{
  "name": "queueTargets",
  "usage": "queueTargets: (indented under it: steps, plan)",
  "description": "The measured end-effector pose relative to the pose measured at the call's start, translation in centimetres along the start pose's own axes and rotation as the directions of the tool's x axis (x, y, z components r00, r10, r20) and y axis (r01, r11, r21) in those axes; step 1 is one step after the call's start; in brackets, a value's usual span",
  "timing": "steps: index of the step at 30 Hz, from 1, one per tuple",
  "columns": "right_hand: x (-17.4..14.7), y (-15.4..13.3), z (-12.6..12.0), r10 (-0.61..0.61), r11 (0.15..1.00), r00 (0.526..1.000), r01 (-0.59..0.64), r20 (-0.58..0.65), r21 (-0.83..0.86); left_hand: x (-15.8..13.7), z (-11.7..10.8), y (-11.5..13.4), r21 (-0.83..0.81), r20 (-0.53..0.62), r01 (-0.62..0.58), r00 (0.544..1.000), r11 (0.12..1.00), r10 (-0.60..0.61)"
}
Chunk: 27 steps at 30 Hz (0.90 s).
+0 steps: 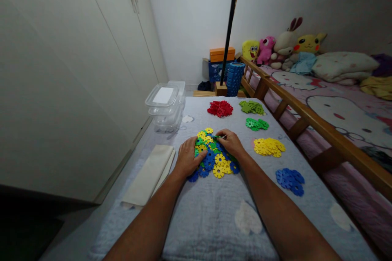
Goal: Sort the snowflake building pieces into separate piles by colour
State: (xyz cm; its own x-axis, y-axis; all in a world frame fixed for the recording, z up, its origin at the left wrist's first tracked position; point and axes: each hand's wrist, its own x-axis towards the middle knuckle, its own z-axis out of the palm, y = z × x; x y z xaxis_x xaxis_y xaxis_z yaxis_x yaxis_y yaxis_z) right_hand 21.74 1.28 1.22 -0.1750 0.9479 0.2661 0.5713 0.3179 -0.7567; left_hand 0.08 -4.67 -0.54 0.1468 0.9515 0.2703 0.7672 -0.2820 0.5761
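Note:
A mixed pile of plastic snowflake discs, yellow, blue and green, lies on the cloth-covered table between my hands. Against its left side rests my left hand, fingers apart and thumb laid over the discs. My right hand is at the pile's upper right, thumb and fingertips pinched on a thin disc that looks green; most of it is hidden. Sorted heaps lie beyond and to the right: red discs, light green discs, green discs, yellow discs and blue discs.
Stacked clear plastic containers stand at the table's far left. A folded cream cloth lies left of my left arm. A wooden bed rail runs along the right side. Behind the table rises a black pole.

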Motion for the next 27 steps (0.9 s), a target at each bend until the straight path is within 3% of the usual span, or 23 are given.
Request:
queueTargets:
  steps: [4,7,12,14,16,18,20,27]
  plan:
    - [0.3,-0.3,-0.8,-0.047,0.999,0.998,0.048,0.033,-0.006,0.0,-0.1,0.0,-0.010,0.007,0.003,1.000,1.000,-0.002]
    - [1.1,0.4,-2.5,-0.062,0.997,0.997,0.059,-0.048,-0.046,0.1,0.0,0.0,-0.016,0.010,0.002,1.000,1.000,-0.001]
    - [3.2,3.9,-8.0,0.108,0.992,0.972,-0.118,-0.207,-0.034,0.1,0.1,-0.2,-0.026,0.009,-0.006,1.000,1.000,0.006]
    - [3.8,5.9,-10.7,0.227,0.965,0.916,-0.258,-0.331,-0.054,0.1,0.1,-0.3,-0.027,0.007,-0.011,1.000,1.000,0.011]
    - [4.3,8.0,-13.1,0.332,0.917,0.829,-0.395,-0.451,-0.050,0.1,0.0,-0.3,-0.026,0.012,-0.016,1.000,1.000,0.016]
    - [4.5,10.0,-15.0,0.422,0.871,0.751,-0.492,-0.507,-0.003,0.1,0.0,-0.3,-0.025,0.017,-0.018,1.000,1.000,0.019]
    - [4.6,11.7,-16.1,0.463,0.850,0.721,-0.526,-0.516,0.026,0.1,0.0,-0.3,-0.028,0.018,-0.021,1.000,0.999,0.022]
    - [5.2,15.2,-16.0,0.404,0.883,0.765,-0.470,-0.502,-0.007,0.0,0.0,-0.3,-0.045,0.004,-0.031,1.000,0.999,0.031]
